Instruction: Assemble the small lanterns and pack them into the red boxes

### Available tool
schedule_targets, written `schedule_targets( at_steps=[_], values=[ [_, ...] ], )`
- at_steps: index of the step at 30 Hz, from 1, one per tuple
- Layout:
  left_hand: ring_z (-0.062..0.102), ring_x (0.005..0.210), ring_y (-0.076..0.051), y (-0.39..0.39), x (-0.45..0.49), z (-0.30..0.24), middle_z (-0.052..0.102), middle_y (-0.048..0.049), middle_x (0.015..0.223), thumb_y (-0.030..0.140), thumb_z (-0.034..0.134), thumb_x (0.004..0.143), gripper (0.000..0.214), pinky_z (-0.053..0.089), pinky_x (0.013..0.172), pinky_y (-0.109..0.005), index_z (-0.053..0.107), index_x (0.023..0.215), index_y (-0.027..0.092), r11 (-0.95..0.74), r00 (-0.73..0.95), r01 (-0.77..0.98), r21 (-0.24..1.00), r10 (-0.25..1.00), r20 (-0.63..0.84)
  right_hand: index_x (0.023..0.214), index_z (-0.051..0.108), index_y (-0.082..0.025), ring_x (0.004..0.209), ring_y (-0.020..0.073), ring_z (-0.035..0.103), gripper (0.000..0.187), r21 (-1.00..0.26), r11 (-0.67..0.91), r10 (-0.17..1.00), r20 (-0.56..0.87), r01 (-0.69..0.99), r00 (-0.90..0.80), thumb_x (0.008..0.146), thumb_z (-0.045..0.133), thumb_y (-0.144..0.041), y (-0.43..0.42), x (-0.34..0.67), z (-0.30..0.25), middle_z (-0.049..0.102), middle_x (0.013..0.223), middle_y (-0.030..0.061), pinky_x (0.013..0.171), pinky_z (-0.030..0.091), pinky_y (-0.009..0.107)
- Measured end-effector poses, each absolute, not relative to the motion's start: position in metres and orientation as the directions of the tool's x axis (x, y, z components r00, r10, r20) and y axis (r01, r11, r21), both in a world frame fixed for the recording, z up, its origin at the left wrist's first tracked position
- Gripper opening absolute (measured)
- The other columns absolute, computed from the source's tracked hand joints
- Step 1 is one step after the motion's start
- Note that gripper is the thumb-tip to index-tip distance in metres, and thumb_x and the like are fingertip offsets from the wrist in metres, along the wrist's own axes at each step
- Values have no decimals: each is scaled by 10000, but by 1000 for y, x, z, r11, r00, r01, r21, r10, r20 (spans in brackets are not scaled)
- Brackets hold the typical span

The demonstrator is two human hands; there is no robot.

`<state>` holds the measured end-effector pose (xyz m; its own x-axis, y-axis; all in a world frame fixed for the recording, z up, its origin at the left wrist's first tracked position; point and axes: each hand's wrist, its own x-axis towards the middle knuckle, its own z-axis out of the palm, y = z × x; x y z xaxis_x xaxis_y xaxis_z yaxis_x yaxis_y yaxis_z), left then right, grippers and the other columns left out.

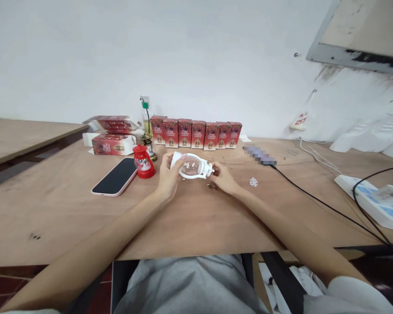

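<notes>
A small white lantern (191, 165) with a clear globe lies on its side in the air above the table. My left hand (169, 176) is closed around its base end, thumb across the white rim. At the lantern's top end, the fingers of my right hand (222, 176) are pinched together against the tip; whether they hold a smaller part is hidden. Beneath my right hand lie a few tiny metallic pieces (212, 186). A red lantern (144, 162) of similar shape stands upright to the left, beside a phone with a pink edge (115, 176).
Several red printed boxes (185, 133) stand in a row near the wall. Opened boxes (113, 144), a bottle (146, 120) and a dark lantern (149, 148) are at back left. A small white piece (253, 182), a black cable (309, 208) and a power strip (376, 203) lie right.
</notes>
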<state>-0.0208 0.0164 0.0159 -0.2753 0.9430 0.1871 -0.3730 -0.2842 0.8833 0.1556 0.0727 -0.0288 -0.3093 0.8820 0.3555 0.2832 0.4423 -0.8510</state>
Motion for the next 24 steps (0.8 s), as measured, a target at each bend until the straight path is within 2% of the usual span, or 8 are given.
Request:
schedule_targets(
  at_steps=[5, 9, 12, 16, 18, 21, 22, 24],
  values=[
    [595, 832, -141, 22, -22, 6, 594, -2, 917, 343, 775, 596, 461, 492, 681, -234, 469, 911, 204, -362, -270, -128, 923, 909, 319, 786, 526, -192, 507, 113, 466, 102, -831, 417, 897, 442, 368, -17, 696, 565, -223, 83, 174, -8, 471, 554, -71, 522, 373, 247],
    [614, 826, -171, 27, -24, -8, 641, -36, 909, 340, 793, 579, 461, 490, 721, -287, 500, 900, 185, -310, -95, 90, 947, 943, 318, 783, 509, -200, 488, 106, 463, 119, -843, 435, 849, 501, 316, 167, 716, 593, -250, 75, 177, 9, 494, 619, -53, 506, 386, 258],
    [627, 849, -214, 26, -27, -12, 676, -58, 913, 341, 800, 571, 445, 488, 724, -316, 577, 920, 179, -335, 33, 291, 896, 940, 341, 778, 494, -208, 471, 95, 456, 157, -830, 482, 816, 542, 281, 200, 734, 626, -281, 63, 171, 13, 483, 627, -57, 487, 391, 254],
    [646, 856, -228, 23, -28, -9, 708, -55, 922, 369, 783, 604, 451, 490, 752, -331, 635, 996, 202, -409, 96, 367, 835, 910, 403, 755, 494, -219, 548, 113, 505, 167, -691, 647, 713, 698, 323, 65, 787, 618, -325, 44, 159, 11, 516, 631, -34, 523, 429, 254],
    [650, 825, -224, 23, -29, -10, 711, -46, 896, 368, 784, 601, 443, 496, 744, -327, 643, 988, 205, -419, 83, 342, 841, 905, 417, 767, 516, -223, 617, 134, 544, 112, -517, 766, 594, 797, 383, -111, 818, 588, -292, 36, 155, 7, 570, 688, -3, 596, 471, 286],
    [648, 803, -222, 25, -29, -13, 702, -48, 879, 346, 780, 596, 417, 499, 734, -326, 638, 958, 195, -410, 66, 299, 862, 910, 410, 863, 543, -232, 781, 182, 605, 34, -237, 911, 367, 839, 336, -401, 833, 553, -219, 26, 150, 2, 627, 818, 44, 727, 509, 351],
    [646, 809, -223, 25, -29, -13, 699, -51, 885, 333, 779, 593, 413, 499, 740, -329, 634, 953, 192, -406, 62, 290, 866, 912, 407, 913, 542, -237, 845, 199, 613, 91, -190, 929, 321, 839, 317, -439, 828, 554, -206, 24, 148, 0, 630, 875, 59, 767, 512, 374],
    [641, 851, -230, 24, -29, -13, 693, -58, 926, 308, 772, 595, 404, 494, 776, -341, 627, 954, 194, -410, 66, 288, 866, 910, 409, 1019, 517, -245, 969, 234, 598, 220, -180, 917, 321, 862, 355, -392, 811, 579, -214, 22, 145, -3, 604, 1001, 89, 851, 499, 431]
  ],
)
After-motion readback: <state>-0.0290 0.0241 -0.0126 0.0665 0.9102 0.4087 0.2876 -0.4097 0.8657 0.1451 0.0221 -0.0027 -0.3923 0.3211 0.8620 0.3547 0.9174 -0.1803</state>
